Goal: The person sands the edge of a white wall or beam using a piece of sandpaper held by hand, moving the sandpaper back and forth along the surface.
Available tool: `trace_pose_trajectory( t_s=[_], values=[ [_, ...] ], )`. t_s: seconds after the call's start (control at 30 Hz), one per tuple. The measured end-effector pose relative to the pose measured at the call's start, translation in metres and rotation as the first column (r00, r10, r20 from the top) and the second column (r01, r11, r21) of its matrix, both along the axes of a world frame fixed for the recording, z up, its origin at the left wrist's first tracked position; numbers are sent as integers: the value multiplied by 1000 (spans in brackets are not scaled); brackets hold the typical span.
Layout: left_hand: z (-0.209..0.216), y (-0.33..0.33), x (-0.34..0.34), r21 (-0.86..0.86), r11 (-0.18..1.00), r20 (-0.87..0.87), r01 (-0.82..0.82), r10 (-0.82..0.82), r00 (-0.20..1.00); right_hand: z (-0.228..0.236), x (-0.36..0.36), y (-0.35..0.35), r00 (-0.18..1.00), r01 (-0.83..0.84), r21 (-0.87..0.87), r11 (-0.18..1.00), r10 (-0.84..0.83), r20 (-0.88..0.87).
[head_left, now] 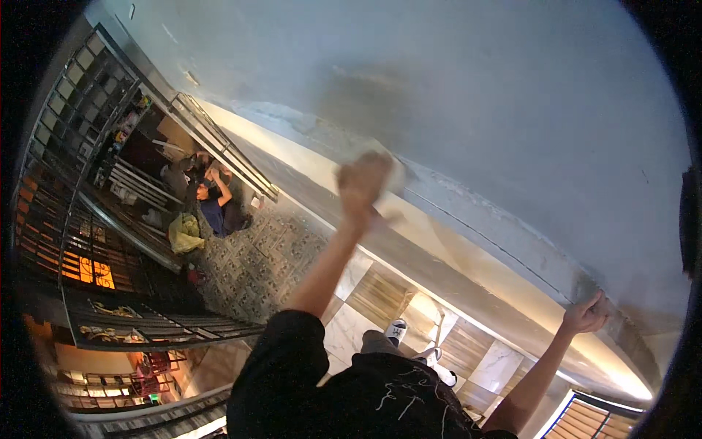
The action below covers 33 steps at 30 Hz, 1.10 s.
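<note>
Black shirt (365, 399) filled six o'clock. Near centre, the left hand (362, 184) was blurred, grip impossible to tell, by the grey wall (512, 110) spanning twelve to three. At four, the right hand (585, 316) curled by its edge, contents unclear. Slipping could have scraped knuckles there. Patterned floor (256, 274) gave room at eight; railing (128, 233) bounded nine.

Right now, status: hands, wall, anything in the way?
Left hand blurred, grip unclear. Right hand by the rough edge of the grey wall. Another person at left, apart from both hands.
</note>
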<state>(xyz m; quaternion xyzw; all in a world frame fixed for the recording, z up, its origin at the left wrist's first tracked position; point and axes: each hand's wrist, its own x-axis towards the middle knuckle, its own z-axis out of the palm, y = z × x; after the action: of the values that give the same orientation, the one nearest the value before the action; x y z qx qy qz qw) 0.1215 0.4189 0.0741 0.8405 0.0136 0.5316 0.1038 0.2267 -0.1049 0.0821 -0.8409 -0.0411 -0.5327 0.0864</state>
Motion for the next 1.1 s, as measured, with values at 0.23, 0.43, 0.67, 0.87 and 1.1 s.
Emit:
trace_pose_trajectory(
  t_s=[0.23,0.43,0.67,0.87,1.1],
  values=[
    [6,77,-2,-10,984,59,-176,176,983,-14,3,-13,999,-8,16,1000,8,-43],
    [-4,4,7,-55,998,59,39,-36,998,-13,2,-14,999,-9,-63,998,11,44],
    [11,99,10,28,992,162,-121,114,980,-13,4,-13,999,-40,41,998,38,31],
    [-70,-10,11,-497,835,79,236,-227,971,-24,4,-25,1000,16,-28,999,-16,-14],
    [12,87,20,15,1000,244,-21,17,970,-21,3,-27,999,-37,37,999,37,9]
  ],
)
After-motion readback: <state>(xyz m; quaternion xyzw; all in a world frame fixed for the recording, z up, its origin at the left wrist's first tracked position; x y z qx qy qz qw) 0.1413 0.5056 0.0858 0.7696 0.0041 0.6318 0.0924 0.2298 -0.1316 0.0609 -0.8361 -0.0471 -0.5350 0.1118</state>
